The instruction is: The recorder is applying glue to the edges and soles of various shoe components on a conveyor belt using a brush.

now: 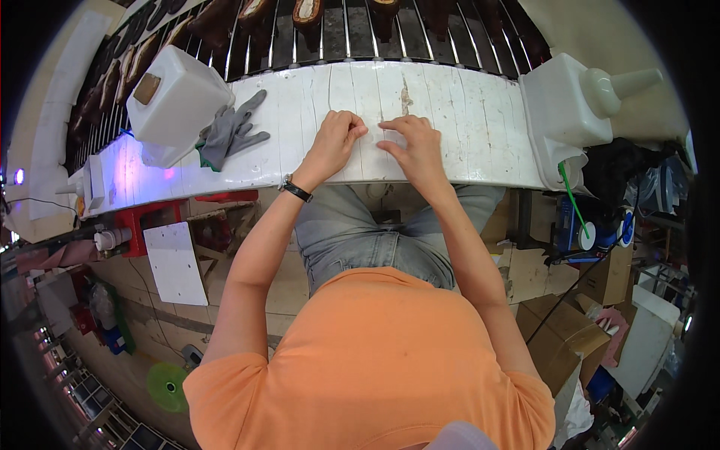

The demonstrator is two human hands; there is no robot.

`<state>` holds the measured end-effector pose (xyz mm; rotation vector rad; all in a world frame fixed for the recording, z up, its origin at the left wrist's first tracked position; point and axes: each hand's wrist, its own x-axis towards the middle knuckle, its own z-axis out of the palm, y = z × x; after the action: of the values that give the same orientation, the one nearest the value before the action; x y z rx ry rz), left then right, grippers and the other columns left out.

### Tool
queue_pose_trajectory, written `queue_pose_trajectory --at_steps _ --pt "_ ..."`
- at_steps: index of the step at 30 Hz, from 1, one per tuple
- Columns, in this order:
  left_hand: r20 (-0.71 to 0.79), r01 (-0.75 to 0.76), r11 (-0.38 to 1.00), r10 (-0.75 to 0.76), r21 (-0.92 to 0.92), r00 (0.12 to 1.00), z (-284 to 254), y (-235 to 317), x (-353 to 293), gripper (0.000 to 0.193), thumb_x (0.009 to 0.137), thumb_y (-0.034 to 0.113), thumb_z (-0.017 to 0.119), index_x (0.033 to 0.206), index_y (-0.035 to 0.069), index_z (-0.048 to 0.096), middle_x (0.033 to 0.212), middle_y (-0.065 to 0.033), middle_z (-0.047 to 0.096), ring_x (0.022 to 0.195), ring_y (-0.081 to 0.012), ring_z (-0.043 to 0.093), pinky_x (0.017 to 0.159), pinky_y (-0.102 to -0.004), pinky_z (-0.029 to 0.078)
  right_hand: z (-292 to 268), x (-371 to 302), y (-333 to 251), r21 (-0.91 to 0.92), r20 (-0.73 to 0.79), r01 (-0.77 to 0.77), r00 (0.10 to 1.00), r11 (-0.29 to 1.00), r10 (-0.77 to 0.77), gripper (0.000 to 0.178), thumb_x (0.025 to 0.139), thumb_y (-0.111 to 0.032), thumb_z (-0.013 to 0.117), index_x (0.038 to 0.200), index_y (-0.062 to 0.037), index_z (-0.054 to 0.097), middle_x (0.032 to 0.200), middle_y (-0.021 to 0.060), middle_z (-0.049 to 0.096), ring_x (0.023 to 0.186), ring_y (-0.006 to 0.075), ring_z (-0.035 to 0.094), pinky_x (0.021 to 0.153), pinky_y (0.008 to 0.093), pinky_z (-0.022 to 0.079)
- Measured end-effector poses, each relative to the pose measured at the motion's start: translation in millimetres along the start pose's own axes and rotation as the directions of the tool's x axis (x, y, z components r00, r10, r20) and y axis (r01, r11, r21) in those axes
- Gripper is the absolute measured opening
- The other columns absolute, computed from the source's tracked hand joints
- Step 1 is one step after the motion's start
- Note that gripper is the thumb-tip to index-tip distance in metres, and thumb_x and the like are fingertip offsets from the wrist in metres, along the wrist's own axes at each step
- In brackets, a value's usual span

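Both my hands are over the white, cracked workbench (465, 124), close to its middle. My left hand (335, 146) has its fingers curled in and the thumb pressed to them; whatever sits in that pinch, if anything, is too small to make out. A short gap to the right, my right hand (418, 150) is curved with thumb and forefinger apart, and no object shows between them. A pair of grey work gloves (231, 133) lies to the left of my left hand, against a white plastic container (184, 97).
Beyond the bench runs a roller conveyor (345, 34) carrying several dark shoes (307, 15), some showing pale undersides. At the right end stands a white plastic bottle (562, 101) with a spout; a green stick (572, 199) hangs by it. Cardboard boxes (566, 330) stand on the floor at right.
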<state>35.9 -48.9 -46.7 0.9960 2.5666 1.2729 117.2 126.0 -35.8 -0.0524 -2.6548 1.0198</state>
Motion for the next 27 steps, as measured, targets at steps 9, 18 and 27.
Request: queue_pose_trajectory --at_steps 9,18,27 --pt "-0.05 0.095 0.971 -0.109 -0.218 0.993 -2 12 -4 0.017 0.092 0.018 0.059 0.093 0.001 0.057 0.083 -0.0092 0.055 0.077 -0.0233 0.049 0.072 -0.0334 0.042 7 31 -6 0.204 0.136 0.03 0.989 0.979 -0.058 0.01 0.076 -0.014 0.069 0.078 -0.005 0.07 0.072 0.0114 0.065 0.069 0.0272 0.061 0.064 0.0381 0.046" --pt "-0.132 0.012 0.938 -0.062 -0.346 0.989 -20 24 1 0.025 0.084 0.014 0.069 0.106 0.003 0.062 0.099 -0.0072 0.065 0.094 -0.0166 0.06 0.08 -0.0268 0.047 -22 34 -17 0.24 0.171 0.006 0.984 0.971 -0.049 0.009 0.077 -0.011 0.067 0.08 -0.0035 0.069 0.073 0.013 0.066 0.067 0.0274 0.063 0.063 0.0366 0.048" --pt "-0.104 0.029 0.977 -0.053 -0.213 0.993 1 18 -31 0.009 0.084 0.003 0.064 0.091 0.0 0.068 0.082 -0.0076 0.068 0.072 -0.0193 0.067 0.066 -0.0265 0.052 -34 24 -20 0.338 0.337 -0.099 0.941 0.936 -0.022 0.011 0.077 -0.007 0.07 0.086 -0.001 0.068 0.08 0.0098 0.067 0.072 0.0203 0.06 0.069 0.0317 0.047"
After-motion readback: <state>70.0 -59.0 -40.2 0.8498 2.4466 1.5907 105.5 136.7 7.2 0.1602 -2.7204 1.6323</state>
